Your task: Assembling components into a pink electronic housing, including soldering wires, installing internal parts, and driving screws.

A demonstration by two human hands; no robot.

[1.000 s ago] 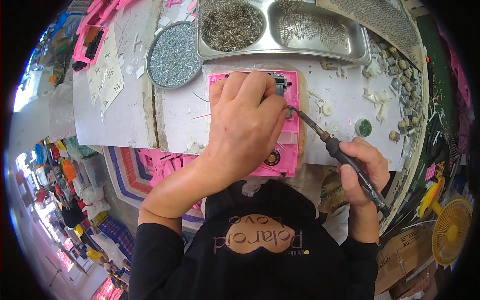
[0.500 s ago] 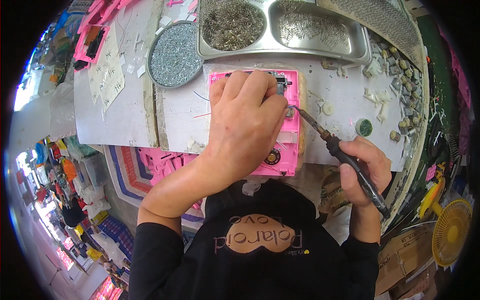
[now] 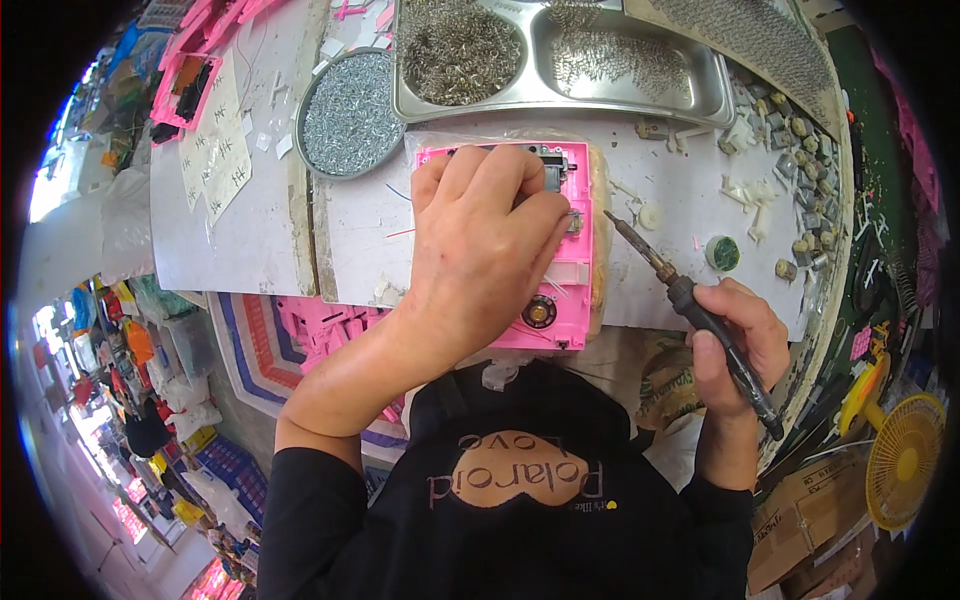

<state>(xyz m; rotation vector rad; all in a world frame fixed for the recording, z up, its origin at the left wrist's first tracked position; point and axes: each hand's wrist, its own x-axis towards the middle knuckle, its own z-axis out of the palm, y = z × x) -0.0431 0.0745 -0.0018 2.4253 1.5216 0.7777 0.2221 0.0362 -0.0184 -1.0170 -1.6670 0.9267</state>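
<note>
A pink plastic housing (image 3: 572, 328) lies on a padded block, fitted with small parts and a round speaker (image 3: 540, 312). Over its upper left half is my left hand (image 3: 485, 235), fingers curled down and closed; whatever they pinch is hidden beneath them. A blue wire (image 3: 398, 191) and a red wire (image 3: 400, 234) poke out to the left of that hand. My right hand (image 3: 748, 335) grips a soldering iron (image 3: 684, 293) by its black handle. The iron's tip points up and left, just off the housing's right edge and touching nothing.
Beyond the housing stand a metal tray (image 3: 560, 112) of springs and a round dish (image 3: 349, 172) of small screws. Small metal parts (image 3: 810, 190), white plastic pieces and a green solder reel (image 3: 722, 253) lie to the right. A crate (image 3: 250, 345) of pink parts sits below left.
The soldering iron's tip has pulled away from the housing's right side, as my right hand moved slightly right. My left hand stays over the housing, with its fingers still closed.
</note>
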